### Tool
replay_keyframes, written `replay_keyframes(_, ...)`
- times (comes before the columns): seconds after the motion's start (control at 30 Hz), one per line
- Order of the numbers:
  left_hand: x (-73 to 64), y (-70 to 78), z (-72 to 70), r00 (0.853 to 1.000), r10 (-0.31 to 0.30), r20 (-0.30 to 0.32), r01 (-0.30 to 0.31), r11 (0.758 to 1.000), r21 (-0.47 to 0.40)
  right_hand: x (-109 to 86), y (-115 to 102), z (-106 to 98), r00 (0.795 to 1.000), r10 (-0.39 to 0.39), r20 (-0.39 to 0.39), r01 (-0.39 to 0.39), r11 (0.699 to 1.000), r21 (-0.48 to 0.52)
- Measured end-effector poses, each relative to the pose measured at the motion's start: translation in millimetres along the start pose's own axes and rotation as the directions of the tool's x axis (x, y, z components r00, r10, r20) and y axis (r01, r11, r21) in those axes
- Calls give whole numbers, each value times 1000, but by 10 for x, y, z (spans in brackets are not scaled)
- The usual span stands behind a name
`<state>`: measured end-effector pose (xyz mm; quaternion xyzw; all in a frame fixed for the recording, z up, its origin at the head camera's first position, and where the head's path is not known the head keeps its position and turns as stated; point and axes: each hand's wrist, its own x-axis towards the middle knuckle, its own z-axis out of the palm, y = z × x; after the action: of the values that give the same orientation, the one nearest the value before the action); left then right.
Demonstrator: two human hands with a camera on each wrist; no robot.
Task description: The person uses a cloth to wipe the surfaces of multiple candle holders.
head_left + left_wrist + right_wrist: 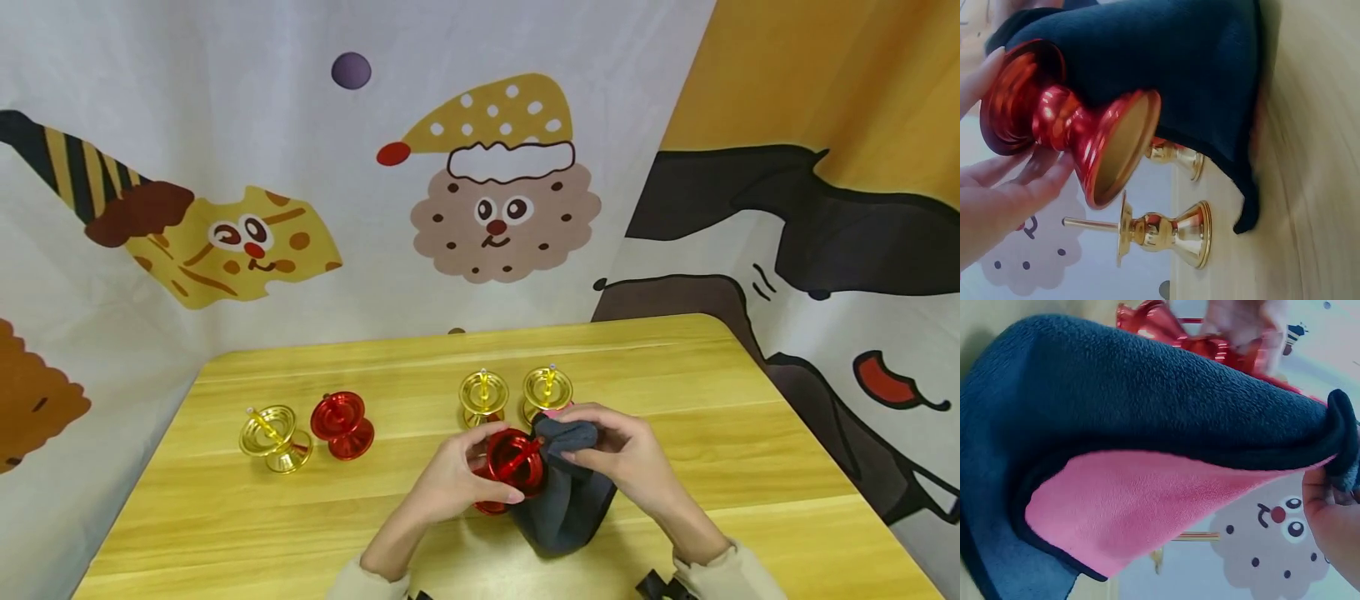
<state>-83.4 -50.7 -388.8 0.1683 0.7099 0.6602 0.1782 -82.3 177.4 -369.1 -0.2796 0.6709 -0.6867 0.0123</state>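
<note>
My left hand point(450, 477) grips a shiny red candle holder point(525, 478) by its cup, fingers on one side and thumb on the other. In the left wrist view the red candle holder point(1054, 119) is tilted above the table, its wide hollow base showing. Close beside it, my right hand point(633, 454) pinches a bunched part of a dark blue-grey cloth point(562, 517) at the holder's rim. The cloth hangs down, and a pink underside point(1122, 506) shows in the right wrist view. Whether the cloth touches the cup's inside is hidden.
Two gold candle holders, a left one point(483, 398) and a right one point(546, 390), stand behind the hands. Further left are another gold candle holder point(277, 439) and a red candle holder point(342, 425). All are on the wooden table point(225, 533), before a printed curtain point(300, 150).
</note>
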Motion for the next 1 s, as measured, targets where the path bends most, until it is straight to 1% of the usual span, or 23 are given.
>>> replay_keyframes(0.07,-3,11,-17,1000,-16,11,16,999,-43,5,8,0,999,20,39,-19,999,-37)
replay_keyframes(0.13,-8,26,-27,1000,-19,25,21,998,-66,-1,28,17,994,69,88,-61,994,-87)
replay_keyframes(0.2,-14,40,-30,999,-21,36,24,996,-86,-8,52,38,986,114,123,-95,984,-149)
replay_keyframes(0.27,-20,45,-30,999,-26,41,30,995,-98,-8,74,61,979,144,146,-112,972,-207)
replay_keyframes(0.37,-24,42,-20,999,-40,31,42,996,-76,0,107,94,977,144,160,-99,960,-262)
replay_keyframes(0.47,-21,26,-7,999,-32,27,33,999,-30,9,138,133,981,106,165,-51,951,-305)
replay_keyframes(0.57,-20,9,8,999,-19,30,19,1000,4,12,163,164,983,68,173,-10,950,-313)
replay_keyframes(0.67,-21,-3,15,999,-6,39,6,1000,17,13,172,175,983,54,175,2,953,-303)
replay_keyframes(0.83,-15,7,17,999,8,51,-10,999,31,8,165,156,982,91,164,-43,962,-270)
replay_keyframes(1.0,-10,22,20,999,3,52,-6,998,55,0,161,127,979,119,163,-80,970,-229)
